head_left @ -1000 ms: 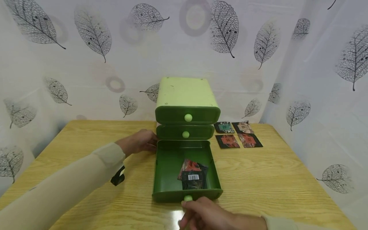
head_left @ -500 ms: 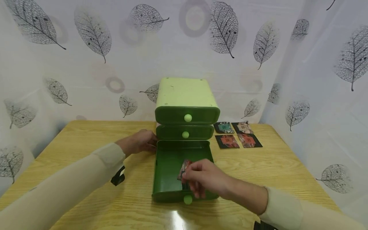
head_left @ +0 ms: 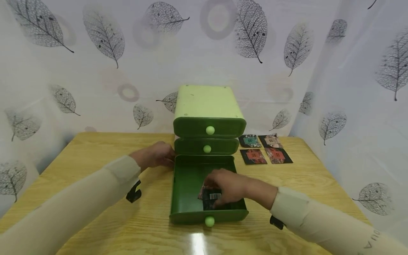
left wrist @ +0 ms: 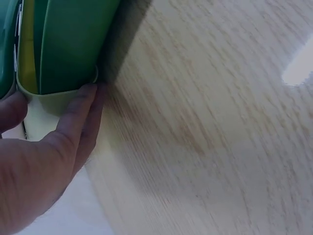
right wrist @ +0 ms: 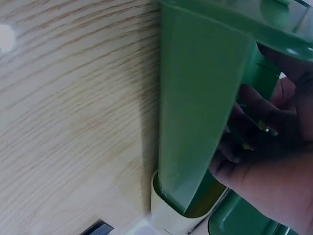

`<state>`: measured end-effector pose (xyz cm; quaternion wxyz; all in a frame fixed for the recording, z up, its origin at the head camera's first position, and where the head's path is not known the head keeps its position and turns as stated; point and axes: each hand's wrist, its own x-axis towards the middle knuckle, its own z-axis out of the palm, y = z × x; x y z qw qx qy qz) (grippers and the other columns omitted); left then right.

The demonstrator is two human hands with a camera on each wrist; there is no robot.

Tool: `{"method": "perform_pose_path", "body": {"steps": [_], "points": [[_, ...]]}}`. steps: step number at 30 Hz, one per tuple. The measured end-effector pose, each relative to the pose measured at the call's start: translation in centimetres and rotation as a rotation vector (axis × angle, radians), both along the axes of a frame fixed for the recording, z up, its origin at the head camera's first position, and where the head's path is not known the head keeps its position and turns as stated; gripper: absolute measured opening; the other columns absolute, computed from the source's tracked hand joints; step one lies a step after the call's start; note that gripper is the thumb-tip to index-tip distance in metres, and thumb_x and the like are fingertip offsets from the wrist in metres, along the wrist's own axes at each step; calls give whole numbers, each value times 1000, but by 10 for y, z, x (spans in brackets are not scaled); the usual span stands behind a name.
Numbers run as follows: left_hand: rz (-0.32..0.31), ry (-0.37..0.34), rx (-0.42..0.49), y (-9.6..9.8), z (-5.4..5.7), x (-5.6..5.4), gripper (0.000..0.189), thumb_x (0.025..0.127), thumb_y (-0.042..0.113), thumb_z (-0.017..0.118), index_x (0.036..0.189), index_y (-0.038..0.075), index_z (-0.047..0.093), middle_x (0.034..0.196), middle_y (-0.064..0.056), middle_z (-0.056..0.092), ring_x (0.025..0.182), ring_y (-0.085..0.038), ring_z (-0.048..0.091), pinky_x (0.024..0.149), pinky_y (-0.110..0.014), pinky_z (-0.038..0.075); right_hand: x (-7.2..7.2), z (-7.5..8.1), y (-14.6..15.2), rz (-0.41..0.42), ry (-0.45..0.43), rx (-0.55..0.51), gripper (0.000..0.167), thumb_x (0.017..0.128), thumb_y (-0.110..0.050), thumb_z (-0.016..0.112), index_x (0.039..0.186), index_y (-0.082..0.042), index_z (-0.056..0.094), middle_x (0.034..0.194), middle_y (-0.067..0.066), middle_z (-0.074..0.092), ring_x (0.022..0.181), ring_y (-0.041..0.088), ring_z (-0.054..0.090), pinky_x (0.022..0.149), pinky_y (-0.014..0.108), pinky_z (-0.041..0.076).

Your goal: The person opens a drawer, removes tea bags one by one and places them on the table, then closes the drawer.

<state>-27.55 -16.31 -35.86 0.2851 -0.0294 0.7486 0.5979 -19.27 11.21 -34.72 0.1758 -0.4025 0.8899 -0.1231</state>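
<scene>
A small drawer cabinet (head_left: 205, 101) stands on the table, its top pale yellow-green and its drawer fronts dark green. The bottom drawer (head_left: 188, 191) is pulled far out and holds small dark and red packets (head_left: 210, 202), one with a barcode. My right hand (head_left: 227, 186) is inside this drawer, over the packets, thumb and fingers spread apart around them. The right wrist view shows its fingers (right wrist: 254, 105) bent loosely behind the drawer's side wall. My left hand (head_left: 156, 155) rests against the cabinet's left side; in the left wrist view its fingertips touch the pale casing (left wrist: 51, 105).
Several flat packets (head_left: 253, 156) with teal, beige and red labels lie on the table right of the cabinet. The middle drawer (head_left: 191, 146) and top drawer (head_left: 191, 126) are pushed in. A leaf-patterned curtain (head_left: 153, 63) hangs behind the wooden table (head_left: 287, 191).
My right hand has moved from the bottom drawer's knob up and into the drawer, over the packets. My left hand stays at the cabinet's side.
</scene>
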Motion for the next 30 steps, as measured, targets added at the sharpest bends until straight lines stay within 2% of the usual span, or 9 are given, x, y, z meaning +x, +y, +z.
{"method": "perform_pose_path", "body": {"steps": [4, 7, 11, 13, 17, 20, 24, 28, 30], "points": [[15, -22, -5, 0, 1, -2, 32, 94, -2, 51, 123, -15, 56, 123, -26, 63, 101, -30, 66, 106, -49, 51, 2, -4, -2, 31, 80, 107, 61, 78, -28, 87, 130, -14, 59, 125, 5, 58, 115, 25, 56, 92, 44, 53], [36, -38, -6, 1, 1, -3, 33, 95, -2, 51, 125, -15, 55, 125, -28, 62, 103, -31, 66, 105, -48, 52, 3, -5, -4, 22, 74, 123, 62, 77, -24, 88, 131, -15, 58, 127, 5, 58, 118, 26, 56, 92, 46, 54], [47, -54, -4, 2, 0, -4, 33, 95, -2, 52, 126, -14, 55, 123, -27, 62, 103, -31, 66, 104, -47, 53, 0, -3, -3, 41, -3, 68, 57, 79, -18, 86, 129, -9, 60, 123, 6, 64, 113, 23, 62, 92, 37, 56], [47, -59, -1, 1, 0, -4, 33, 95, -2, 52, 126, -14, 54, 124, -28, 62, 104, -32, 66, 103, -46, 53, -3, 0, 0, 53, -46, 31, 52, 81, -16, 84, 127, -7, 62, 118, 4, 67, 107, 18, 64, 88, 31, 57], [56, -63, 2, 0, 0, -5, 35, 96, -2, 52, 129, -14, 52, 129, -29, 59, 109, -33, 65, 102, -45, 54, -8, 6, 4, 81, -97, -36, 30, 87, -14, 77, 115, -12, 69, 101, -4, 69, 86, 5, 62, 73, 23, 54], [62, -62, 2, 0, 0, -4, 36, 96, -2, 52, 130, -15, 51, 130, -30, 59, 111, -34, 65, 102, -45, 55, -11, 11, 6, 90, -100, -72, 19, 89, -14, 74, 108, -14, 70, 91, -8, 66, 75, 1, 56, 67, 21, 49], [58, -61, -1, 1, 0, -4, 36, 96, -1, 52, 129, -15, 52, 127, -29, 61, 108, -33, 66, 103, -46, 54, -14, 20, 9, 68, -83, -101, 17, 91, -15, 72, 108, -13, 69, 88, -9, 63, 72, 2, 49, 65, 21, 44], [49, -60, -3, 0, 0, -4, 35, 97, 0, 51, 129, -14, 52, 127, -28, 61, 108, -32, 66, 104, -47, 53, -17, 30, 14, 46, -57, -146, 19, 95, -17, 67, 113, -10, 68, 91, -5, 63, 72, 5, 48, 66, 26, 42], [49, -62, 1, 0, 0, -4, 35, 97, 0, 51, 129, -14, 52, 128, -29, 60, 110, -33, 65, 105, -47, 52, -19, 35, 18, 23, -40, -166, 21, 97, -18, 66, 115, -9, 68, 94, -3, 65, 74, 5, 50, 67, 27, 45]]}}
